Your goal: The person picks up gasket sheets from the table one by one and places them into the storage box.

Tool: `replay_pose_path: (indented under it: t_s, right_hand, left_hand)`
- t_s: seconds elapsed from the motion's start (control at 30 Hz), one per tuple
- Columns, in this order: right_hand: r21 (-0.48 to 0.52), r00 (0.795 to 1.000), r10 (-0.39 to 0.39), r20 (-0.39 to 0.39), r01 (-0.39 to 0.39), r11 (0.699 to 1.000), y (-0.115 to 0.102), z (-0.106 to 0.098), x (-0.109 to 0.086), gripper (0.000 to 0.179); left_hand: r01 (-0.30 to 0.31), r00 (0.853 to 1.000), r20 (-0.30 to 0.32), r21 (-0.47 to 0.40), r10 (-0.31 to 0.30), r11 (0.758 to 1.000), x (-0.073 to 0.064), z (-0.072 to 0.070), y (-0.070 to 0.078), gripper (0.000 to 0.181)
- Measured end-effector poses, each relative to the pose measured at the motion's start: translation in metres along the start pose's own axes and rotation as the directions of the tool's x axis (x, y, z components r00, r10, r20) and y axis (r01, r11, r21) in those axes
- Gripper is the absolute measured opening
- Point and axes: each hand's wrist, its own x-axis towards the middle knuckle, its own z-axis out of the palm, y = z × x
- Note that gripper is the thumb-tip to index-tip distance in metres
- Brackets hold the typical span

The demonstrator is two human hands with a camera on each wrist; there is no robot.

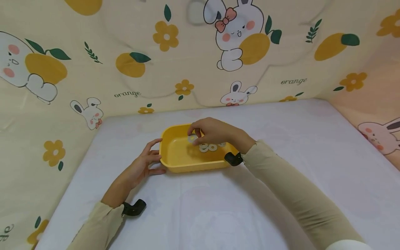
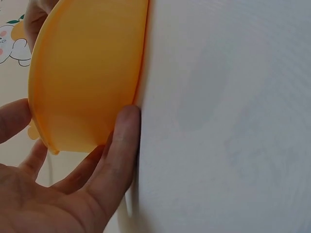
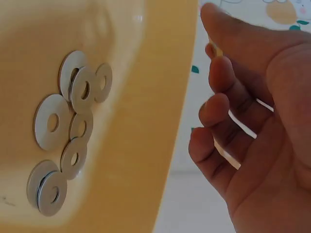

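Observation:
A yellow plastic tray stands on the white-covered table. My left hand rests against its left end; in the left wrist view the spread fingers touch the rim and outer wall. Above the inside of the tray my right hand pinches a flat metal washer between thumb and fingertips. Several more washers lie loosely grouped on the tray floor below that hand, some overlapping. In the right wrist view the pinched washer is mostly hidden.
The tabletop is covered in white cloth. Behind it and at the sides hang cream and pinkish sheets printed with rabbits, oranges and flowers. Black wrist mounts sit on both sleeves.

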Motion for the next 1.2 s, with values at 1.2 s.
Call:
replay_pose_path:
  t_s: [1.2]
  right_hand:
    - [0.044, 0.993, 0.088, -0.082, -0.084, 0.995, 0.025, -0.013, -0.060, 0.054]
  left_hand:
    - [-0.013, 1.000, 0.004, 0.000, 0.013, 1.000, 0.000, 0.001, 0.000, 0.063]
